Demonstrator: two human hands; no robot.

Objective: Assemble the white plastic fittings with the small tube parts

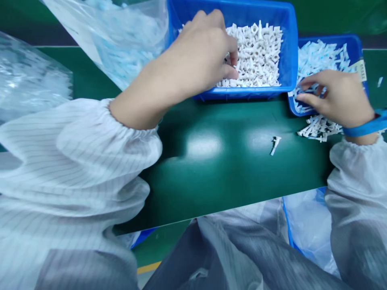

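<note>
My left hand [208, 48] reaches into a blue bin of small white plastic fittings [256, 52]. Its fingers are curled down among the fittings, and whatever lies between thumb and fingertips is too small or hidden to make out. Over a second, smaller blue bin, my right hand [335, 94] has its thumb and index finger a little apart, with nothing plainly between them. Pale blue and white plastic pieces [323, 54] fill that bin. A single joined white and light-blue piece [275, 145] lies on the green tabletop [223, 173].
A heap of similar joined pieces [319, 128] lies below the right bin, partly behind my right wrist. Clear plastic bags of parts stand at the left, one with light-blue pieces [127, 40], another with whitish ones [30, 80]. A bag-lined blue container [308, 225] sits below the table edge.
</note>
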